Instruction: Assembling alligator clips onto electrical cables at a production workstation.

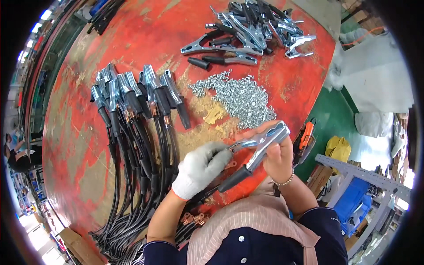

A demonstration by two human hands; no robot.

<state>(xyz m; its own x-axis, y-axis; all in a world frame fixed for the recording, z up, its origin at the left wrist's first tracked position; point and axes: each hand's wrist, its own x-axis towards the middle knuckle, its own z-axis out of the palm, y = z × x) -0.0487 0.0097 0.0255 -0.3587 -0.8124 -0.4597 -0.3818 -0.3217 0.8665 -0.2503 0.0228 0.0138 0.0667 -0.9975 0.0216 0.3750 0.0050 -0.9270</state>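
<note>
Over the near edge of the red table I hold a silver metal spring clamp (270, 138), its jaws pointing up and right. My right hand (282, 154), bare with a beaded bracelet, is wrapped round the jaw end. One clamp handle wears a black sleeve (235, 178). My left hand (198, 168), in a white knit glove, pinches the end of the other handle; whether a cable end is in those fingers is hidden. A black cable runs below the glove. Just beyond the clamp spreads a heap of small silver screws (247, 100).
At the left lie several clamps (132, 90) joined to a bundle of black cables (137, 170). Loose clamps (247, 37) are piled at the far side. Copper terminals (194, 218) rest near my body. An orange-handled tool (306, 135) and a grey metal frame (357, 170) stand right of the table.
</note>
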